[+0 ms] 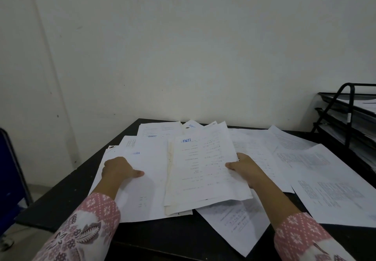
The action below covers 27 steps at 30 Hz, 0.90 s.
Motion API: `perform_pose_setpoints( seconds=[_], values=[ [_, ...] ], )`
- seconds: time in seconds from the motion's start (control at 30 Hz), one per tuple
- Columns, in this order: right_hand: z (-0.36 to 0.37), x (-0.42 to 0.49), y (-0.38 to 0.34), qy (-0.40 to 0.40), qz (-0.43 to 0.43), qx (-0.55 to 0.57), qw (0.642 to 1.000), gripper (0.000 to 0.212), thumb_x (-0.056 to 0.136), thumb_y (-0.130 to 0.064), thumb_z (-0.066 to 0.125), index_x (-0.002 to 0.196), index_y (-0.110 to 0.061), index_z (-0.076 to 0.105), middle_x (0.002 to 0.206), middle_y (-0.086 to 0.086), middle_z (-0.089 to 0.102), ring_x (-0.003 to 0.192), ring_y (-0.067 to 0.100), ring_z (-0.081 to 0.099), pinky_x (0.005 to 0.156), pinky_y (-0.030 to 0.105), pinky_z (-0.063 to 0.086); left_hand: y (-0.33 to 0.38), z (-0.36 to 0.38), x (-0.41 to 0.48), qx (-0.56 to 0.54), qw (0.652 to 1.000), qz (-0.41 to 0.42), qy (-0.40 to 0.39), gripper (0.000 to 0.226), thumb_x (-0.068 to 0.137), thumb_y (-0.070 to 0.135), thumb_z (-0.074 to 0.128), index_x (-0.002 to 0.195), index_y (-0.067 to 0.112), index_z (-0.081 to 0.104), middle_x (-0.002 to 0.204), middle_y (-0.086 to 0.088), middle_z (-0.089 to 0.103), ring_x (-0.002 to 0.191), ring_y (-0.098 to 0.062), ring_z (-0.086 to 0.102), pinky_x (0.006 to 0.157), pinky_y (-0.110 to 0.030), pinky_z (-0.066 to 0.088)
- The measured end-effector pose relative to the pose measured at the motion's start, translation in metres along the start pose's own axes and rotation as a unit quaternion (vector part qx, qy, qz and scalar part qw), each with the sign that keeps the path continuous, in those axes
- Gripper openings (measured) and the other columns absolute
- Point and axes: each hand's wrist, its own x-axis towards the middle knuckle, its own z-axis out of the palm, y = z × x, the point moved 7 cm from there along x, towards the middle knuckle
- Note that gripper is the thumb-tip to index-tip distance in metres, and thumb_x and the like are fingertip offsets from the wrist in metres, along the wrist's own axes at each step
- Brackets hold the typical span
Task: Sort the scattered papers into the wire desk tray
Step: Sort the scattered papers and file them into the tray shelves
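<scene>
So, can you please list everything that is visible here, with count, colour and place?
papers: many, white with print, scattered over the table; one stack held by both hands
table: one, black, centre, against the wall
desk tray: one, black wire, several tiers with papers in it, right edge of the table
wall: off-white, behind the table
blue object: one, left edge, cannot tell what it is
left hand: holds the left side of the papers
right hand: grips the right edge of the stack
sleeves: two, pink, floral
</scene>
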Motion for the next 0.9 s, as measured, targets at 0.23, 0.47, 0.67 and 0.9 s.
perform_pose_setpoints(
  seconds=[0.23, 0.47, 0.67, 0.9],
  values=[
    [-0.012, -0.010, -0.001, 0.004, -0.004, 0.027, 1.000, 0.035, 0.092, -0.005, 0.055, 0.127, -0.002, 0.050, 0.128, 0.013, 0.056, 0.094, 0.021, 0.052, 0.080, 0.032, 0.043, -0.003, 0.004, 0.000, 0.036, 0.998, -0.045, -0.013, 0.089, 0.066, 0.072, 0.064, 0.129, 0.012, 0.044, 0.133, -0.012, 0.042, 0.125, -0.030, 0.035, 0.102, -0.039, 0.030],
    [-0.017, -0.014, 0.000, 0.007, -0.003, 0.048, 0.999, 0.034, 0.092, -0.004, 0.055, 0.125, -0.002, 0.051, 0.127, 0.014, 0.057, 0.096, 0.023, 0.054, 0.080, 0.033, 0.045, 0.014, 0.003, -0.011, 0.031, 0.999, -0.017, 0.010, 0.068, 0.085, 0.057, 0.056, 0.131, 0.009, 0.041, 0.135, -0.010, 0.044, 0.128, -0.027, 0.035, 0.102, -0.032, 0.029],
    [-0.021, -0.016, 0.003, 0.008, -0.001, 0.056, 0.998, 0.035, 0.092, -0.004, 0.055, 0.126, -0.002, 0.051, 0.127, 0.014, 0.057, 0.096, 0.023, 0.054, 0.079, 0.033, 0.044, 0.029, 0.018, -0.012, 0.015, 1.000, 0.016, 0.019, 0.063, 0.083, 0.055, 0.059, 0.123, 0.009, 0.046, 0.130, -0.013, 0.047, 0.124, -0.027, 0.038, 0.099, -0.034, 0.030],
    [-0.023, -0.016, 0.014, 0.010, 0.008, 0.065, 0.998, 0.034, 0.092, -0.004, 0.055, 0.125, -0.002, 0.051, 0.126, 0.014, 0.057, 0.096, 0.023, 0.054, 0.080, 0.032, 0.045, 0.052, 0.030, -0.020, -0.001, 0.998, 0.052, 0.028, 0.055, 0.085, 0.051, 0.059, 0.118, 0.007, 0.051, 0.125, -0.013, 0.051, 0.117, -0.029, 0.044, 0.094, -0.035, 0.035]
  ],
)
